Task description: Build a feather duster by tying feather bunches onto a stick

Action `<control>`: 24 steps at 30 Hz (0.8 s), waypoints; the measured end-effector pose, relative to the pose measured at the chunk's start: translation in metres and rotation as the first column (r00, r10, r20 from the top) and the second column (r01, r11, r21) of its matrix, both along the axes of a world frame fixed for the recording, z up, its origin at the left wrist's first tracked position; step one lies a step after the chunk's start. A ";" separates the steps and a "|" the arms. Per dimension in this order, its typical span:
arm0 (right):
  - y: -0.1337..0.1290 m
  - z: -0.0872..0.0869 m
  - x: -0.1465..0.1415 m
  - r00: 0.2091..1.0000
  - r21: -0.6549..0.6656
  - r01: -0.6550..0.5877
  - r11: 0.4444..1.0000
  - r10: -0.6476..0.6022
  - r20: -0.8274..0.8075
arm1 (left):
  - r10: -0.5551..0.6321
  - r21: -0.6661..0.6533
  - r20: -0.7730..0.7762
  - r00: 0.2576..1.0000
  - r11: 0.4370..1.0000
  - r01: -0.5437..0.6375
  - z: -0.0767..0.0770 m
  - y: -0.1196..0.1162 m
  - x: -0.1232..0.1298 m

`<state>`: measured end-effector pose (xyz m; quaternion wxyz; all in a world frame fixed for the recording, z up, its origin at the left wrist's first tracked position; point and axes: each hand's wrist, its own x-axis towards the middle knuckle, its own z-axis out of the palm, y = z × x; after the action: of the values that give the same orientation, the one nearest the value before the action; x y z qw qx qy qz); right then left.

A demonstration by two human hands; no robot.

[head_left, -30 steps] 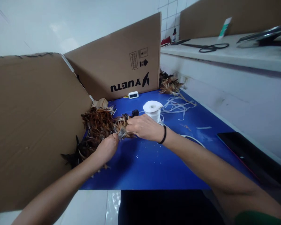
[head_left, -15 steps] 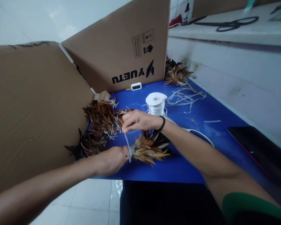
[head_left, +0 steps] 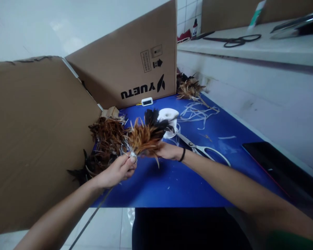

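Pinched in my left hand is the pale, bound base of a feather duster; its brown, orange and black feathers fan up to the right. A thin stick runs from under that hand down past the table edge. My right hand is behind and under the feathers at their right side, its fingers hidden by them. Behind the duster stands a white spool of ribbon, partly covered by black feathers. Metal scissors lie on the blue table just right of the spool.
Feather bundles are heaped at the left against a cardboard box. Loose white ribbon and another feather bundle are at the back right. A black flat object lies right. Black scissors rest on the ledge.
The duster has been raised and turned so its feathers point upward. My right hand has let go of the white ribbon strip and moved down and right, behind the feathers.
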<state>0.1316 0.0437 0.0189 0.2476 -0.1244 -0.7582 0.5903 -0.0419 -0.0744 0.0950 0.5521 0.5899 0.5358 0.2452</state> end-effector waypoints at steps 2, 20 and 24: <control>-0.004 0.003 -0.001 1.000 -0.001 0.020 1.000 -0.020 -0.020 | 0.065 -0.007 0.055 0.996 0.998 -0.065 -0.006 0.003 -0.004; -0.044 -0.010 -0.036 0.817 0.003 0.573 0.820 -0.571 -0.087 | 0.427 0.152 0.020 0.904 0.892 -0.425 -0.067 0.028 0.007; -0.046 -0.009 -0.032 0.784 0.182 0.620 0.763 -0.611 -0.109 | 0.476 0.521 -0.281 0.833 0.805 -0.284 -0.075 0.037 0.007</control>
<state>0.0999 -0.0018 0.0101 0.4554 -0.3268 -0.7271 0.3964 -0.0344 -0.0378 0.0202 0.2137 0.6177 0.6725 0.3470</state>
